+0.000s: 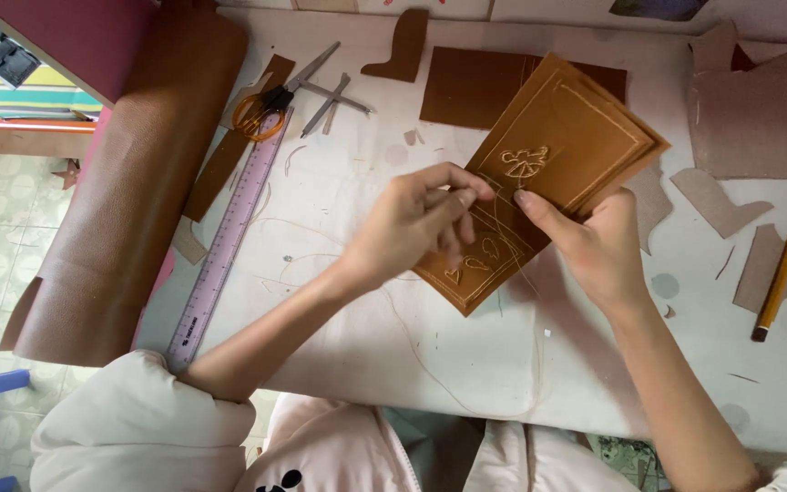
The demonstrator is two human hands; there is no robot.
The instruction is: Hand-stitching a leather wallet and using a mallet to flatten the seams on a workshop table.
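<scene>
Your worktop (466,364) is a pale sheet. To its left edge lies a big brown leather roll (129,182), running from the far corner toward you. Just right of that roll sits a long pale ruler (229,237), and at the ruler's far end are orange-handled scissors (266,107) and a pair of grey metal tools (332,100).

At the centre of the worktop you hold up a stack of tan leather panels (548,173), tilted, with a dark brown sheet (475,87) lying flat behind it. Brown offcuts (717,202) are scattered to the stack's right, and a yellow pencil (781,269) lies beyond them.

Your right hand (594,246) grips the stack's lower edge, thumb on top. Your left hand (416,223) is pinched narrow at the stack's left edge, fingertips closed on what looks like pale thread (503,264); no needle can be made out.

By the look of it, the work is partway: a stitched border and a flower motif (524,164) are finished on the upper half, and leaf shapes show lower down. Loose thread trails down across the worktop, so stitching seems unfinished.
</scene>
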